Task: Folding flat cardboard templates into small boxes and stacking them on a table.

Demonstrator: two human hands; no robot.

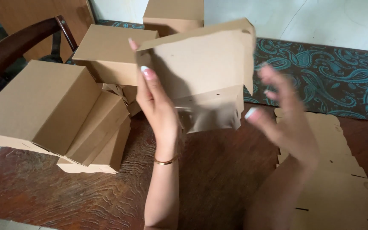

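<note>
At the left, a stack of folded cardboard boxes (60,115) lies on the wooden table (218,170), and the chair (18,47) behind is cut off by the frame. The left hand (156,106) grips the left edge of a half-folded cardboard box (201,72), held up above the table; its thumb is hidden behind the card. The right hand (284,115) is blurred, fingers spread open, just beside the box and not touching it. Under its forearm lie flat cardboard sheets (341,187), partly hidden.
</note>
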